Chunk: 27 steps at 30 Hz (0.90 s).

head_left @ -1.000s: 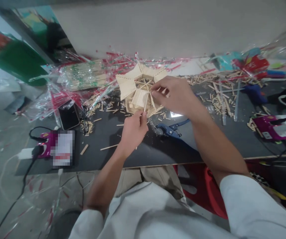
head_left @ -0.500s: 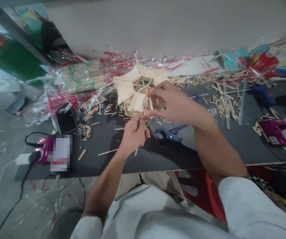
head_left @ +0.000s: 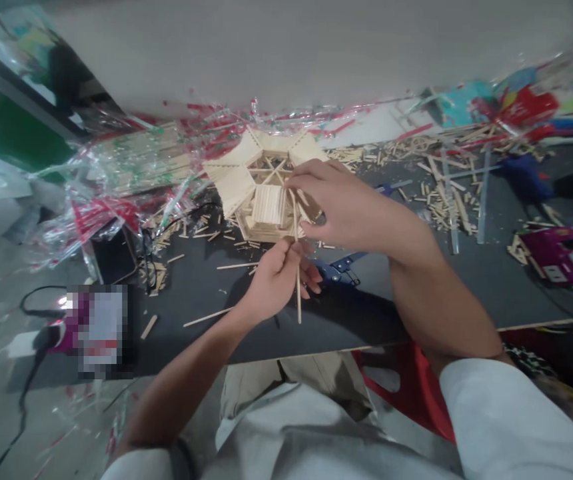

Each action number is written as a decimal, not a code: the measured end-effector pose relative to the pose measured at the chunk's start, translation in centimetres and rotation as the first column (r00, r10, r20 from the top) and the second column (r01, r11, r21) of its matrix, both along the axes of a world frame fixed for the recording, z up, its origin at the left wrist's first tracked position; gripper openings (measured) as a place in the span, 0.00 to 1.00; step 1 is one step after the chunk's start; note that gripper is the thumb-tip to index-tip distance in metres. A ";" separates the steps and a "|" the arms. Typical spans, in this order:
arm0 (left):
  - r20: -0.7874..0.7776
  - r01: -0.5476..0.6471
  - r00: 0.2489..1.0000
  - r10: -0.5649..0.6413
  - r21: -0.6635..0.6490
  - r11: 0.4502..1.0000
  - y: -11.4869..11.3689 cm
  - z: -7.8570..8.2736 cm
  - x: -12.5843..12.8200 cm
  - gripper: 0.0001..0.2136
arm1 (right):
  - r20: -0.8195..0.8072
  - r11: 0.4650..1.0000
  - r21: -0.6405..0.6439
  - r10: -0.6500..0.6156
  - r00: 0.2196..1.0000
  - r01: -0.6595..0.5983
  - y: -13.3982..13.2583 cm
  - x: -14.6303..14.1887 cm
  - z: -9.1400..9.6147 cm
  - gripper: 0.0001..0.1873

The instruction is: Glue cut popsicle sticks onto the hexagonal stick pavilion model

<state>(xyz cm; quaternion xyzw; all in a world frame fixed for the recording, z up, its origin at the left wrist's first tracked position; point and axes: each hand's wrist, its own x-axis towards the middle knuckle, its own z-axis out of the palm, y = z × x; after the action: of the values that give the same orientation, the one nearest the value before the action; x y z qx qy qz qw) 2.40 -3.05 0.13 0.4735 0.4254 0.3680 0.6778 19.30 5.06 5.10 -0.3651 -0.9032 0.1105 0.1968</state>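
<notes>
A thin wooden stick (head_left: 299,300) is pinched between the thumb and fingers of my left hand (head_left: 276,277). It points away from me, its lower end over the dark table and its upper part reaching a pale wooden stick model (head_left: 226,190). The model has flared, star-like panels around an open frame crossed by thin sticks, with a slatted block (head_left: 268,204) at its near side. My right hand (head_left: 341,207) arches over the model's right side, thumb apart from the fingers. Its fingertips are close to the stick's upper end; whether they touch it is unclear.
Blue pliers-like cutters (head_left: 339,270) lie beneath my right forearm. Cut stick pieces (head_left: 446,207) litter the table (head_left: 366,320). Plastic-wrapped sticks (head_left: 141,160) and a phone (head_left: 113,252) are at left. Purple power strips (head_left: 561,253) and a blue glue gun (head_left: 524,177) stand right.
The stick in my left hand now shows at full length, extending below the fingers toward me. My left hand has shifted slightly nearer, away from the model. My view has turned a little right.
</notes>
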 end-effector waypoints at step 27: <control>0.440 -0.065 0.884 0.157 -0.216 0.974 -1.3 2.3 2.3 0.18 | 0.087 0.825 -0.340 -0.450 0.889 0.451 3.0 1.8 0.4 0.49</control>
<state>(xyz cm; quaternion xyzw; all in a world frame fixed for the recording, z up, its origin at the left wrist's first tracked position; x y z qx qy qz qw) 4.71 -4.37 2.41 0.2802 0.3156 0.4632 0.7793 21.10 8.02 5.53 -0.5972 -0.7571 0.2199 0.1476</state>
